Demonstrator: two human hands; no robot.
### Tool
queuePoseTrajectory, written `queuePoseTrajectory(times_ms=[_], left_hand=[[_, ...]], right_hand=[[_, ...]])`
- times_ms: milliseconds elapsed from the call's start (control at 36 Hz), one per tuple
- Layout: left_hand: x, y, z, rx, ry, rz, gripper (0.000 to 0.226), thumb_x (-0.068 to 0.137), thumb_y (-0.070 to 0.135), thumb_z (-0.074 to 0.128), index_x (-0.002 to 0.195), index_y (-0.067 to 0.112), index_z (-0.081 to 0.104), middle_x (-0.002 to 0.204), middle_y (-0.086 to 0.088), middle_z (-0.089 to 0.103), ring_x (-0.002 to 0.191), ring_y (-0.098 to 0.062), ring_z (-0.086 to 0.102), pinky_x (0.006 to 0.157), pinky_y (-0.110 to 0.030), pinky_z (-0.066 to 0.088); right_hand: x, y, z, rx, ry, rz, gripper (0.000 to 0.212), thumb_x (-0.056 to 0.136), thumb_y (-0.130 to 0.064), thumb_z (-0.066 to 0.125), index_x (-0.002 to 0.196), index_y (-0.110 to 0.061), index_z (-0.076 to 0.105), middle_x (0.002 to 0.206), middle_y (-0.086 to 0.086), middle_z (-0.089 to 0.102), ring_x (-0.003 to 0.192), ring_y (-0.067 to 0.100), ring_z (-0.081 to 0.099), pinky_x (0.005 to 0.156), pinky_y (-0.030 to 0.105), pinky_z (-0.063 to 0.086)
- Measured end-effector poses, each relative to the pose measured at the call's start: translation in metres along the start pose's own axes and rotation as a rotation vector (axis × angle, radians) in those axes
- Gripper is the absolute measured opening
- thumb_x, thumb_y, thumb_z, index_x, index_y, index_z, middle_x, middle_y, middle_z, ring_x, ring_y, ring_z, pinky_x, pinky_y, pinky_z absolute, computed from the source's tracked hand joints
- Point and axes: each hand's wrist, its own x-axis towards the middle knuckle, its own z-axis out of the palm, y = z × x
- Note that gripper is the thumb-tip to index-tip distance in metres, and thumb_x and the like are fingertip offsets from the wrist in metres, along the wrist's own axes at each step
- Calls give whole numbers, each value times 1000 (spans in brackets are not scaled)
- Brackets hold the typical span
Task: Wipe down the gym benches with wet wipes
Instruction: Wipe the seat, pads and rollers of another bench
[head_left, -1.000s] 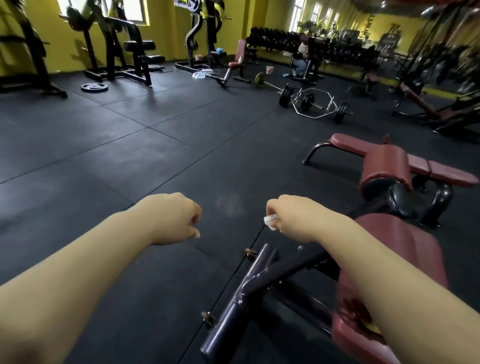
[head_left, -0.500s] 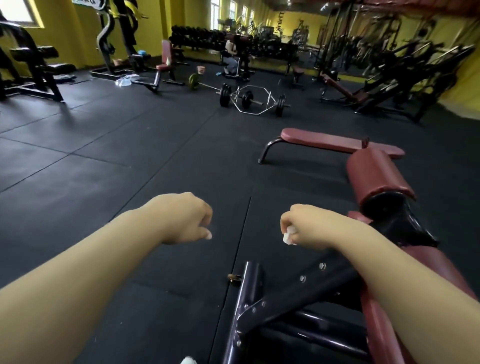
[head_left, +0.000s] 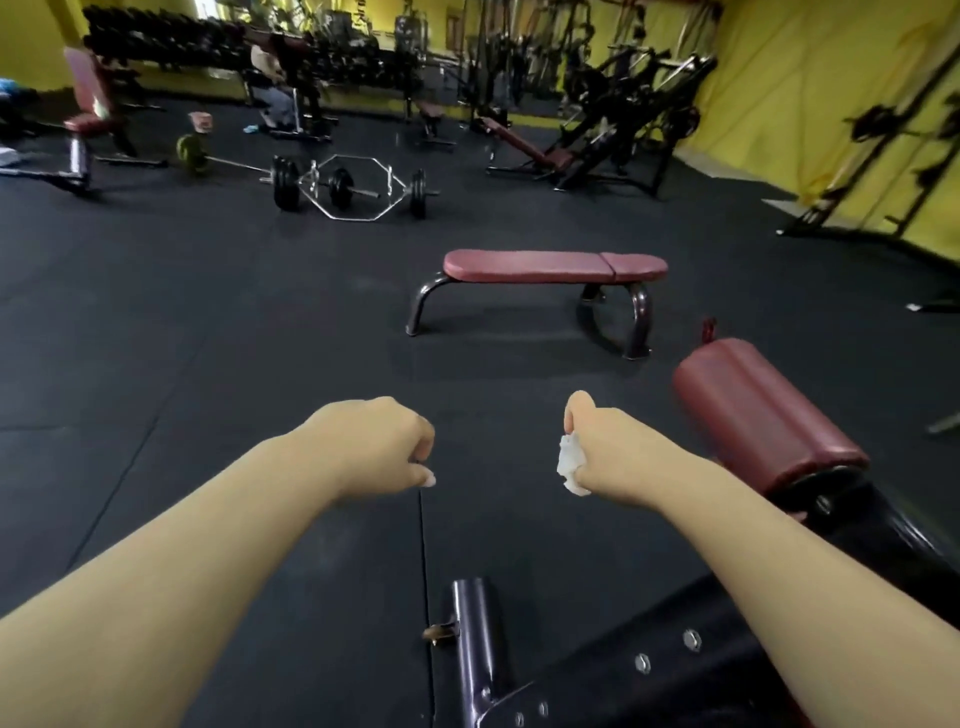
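Wiping seems unfinished: right hand (head_left: 597, 447) fingers clutch a crumpled white wet wipe (head_left: 570, 464), left hand (head_left: 379, 441) curls empty, well short of the flat maroon padded bench (head_left: 550, 266) ahead.

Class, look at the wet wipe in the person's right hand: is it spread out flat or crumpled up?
Crumpled. The wipe shows as a small bunched white wad sticking out of the closed right hand, not touching any bench.

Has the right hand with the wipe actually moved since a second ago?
Cannot tell: the head camera itself swung. The right hand holding the wet wipe sits beside the bench frame in every frame.
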Motion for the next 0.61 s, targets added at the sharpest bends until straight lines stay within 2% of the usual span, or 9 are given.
queuePoseTrajectory(times_ms=[56, 111, 167, 222, 306, 361, 444, 556, 611], left_hand=[[22, -12, -4, 2, -1, 54, 26, 89, 52, 51, 103, 31, 57, 102, 9, 56, 84, -15, 52, 67, -27, 41], [44, -25, -6, 7, -5, 106, 27, 88, 52, 52, 103, 30, 57, 99, 9, 55, 82, -15, 52, 66, -27, 41], [67, -39, -9, 14, -7, 168, 26, 88, 53, 52, 101, 31, 57, 99, 10, 55, 84, -15, 54, 65, -27, 41], [88, -53, -12, 30, -5, 234, 25, 88, 52, 52, 100, 31, 57, 101, 10, 56, 88, -15, 56, 66, -28, 43], [117, -73, -22, 62, -7, 333, 25, 88, 52, 52, 100, 30, 57, 102, 9, 56, 91, -16, 56, 70, -29, 45], [134, -85, -30, 87, -17, 392, 26, 88, 52, 52, 101, 30, 57, 103, 9, 57, 92, -16, 56, 70, -28, 45], [162, -94, -42, 113, -14, 477, 27, 88, 52, 52, 103, 30, 58, 105, 8, 57, 92, -16, 56, 69, -28, 44], [198, -85, -51, 108, -36, 595, 28, 88, 53, 51, 103, 30, 58, 104, 8, 57, 90, -15, 56, 69, -27, 44], [215, -73, -51, 96, -51, 662, 28, 88, 54, 52, 102, 31, 58, 104, 9, 57, 91, -15, 57, 70, -28, 45]], right_hand=[[14, -3, 0, -60, -7, 49, 22, 85, -6, 51, 104, -4, 41, 103, 14, 67, 71, 20, 43, 60, 31, 33], [26, -7, 1, -151, -6, 88, 18, 90, -12, 52, 104, -4, 44, 104, 12, 66, 76, 24, 52, 61, 33, 37], [40, -9, 2, -215, 9, 128, 15, 92, -19, 52, 100, -7, 47, 103, 9, 65, 88, 26, 58, 69, 34, 42], [51, -11, 3, -205, 36, 194, 11, 89, -19, 53, 91, -12, 45, 101, 6, 63, 88, 26, 56, 70, 32, 40], [65, -18, 2, -125, 71, 304, 17, 89, -17, 53, 79, -15, 39, 102, 6, 60, 83, 24, 54, 58, 24, 35], [71, -28, 1, -118, 45, 371, 18, 92, -18, 51, 79, -14, 39, 99, 5, 56, 77, 21, 46, 52, 18, 29], [76, -37, -2, -96, 40, 481, 13, 93, -20, 49, 85, -12, 44, 94, 5, 52, 78, 24, 49, 63, 28, 38], [69, -34, -4, -9, 80, 603, 17, 90, -16, 47, 74, -19, 41, 89, 2, 48, 79, 24, 52, 64, 31, 40], [62, -27, -3, 23, 95, 661, 9, 93, -18, 45, 91, -17, 53, 103, 6, 53, 90, 25, 56, 77, 33, 46]])
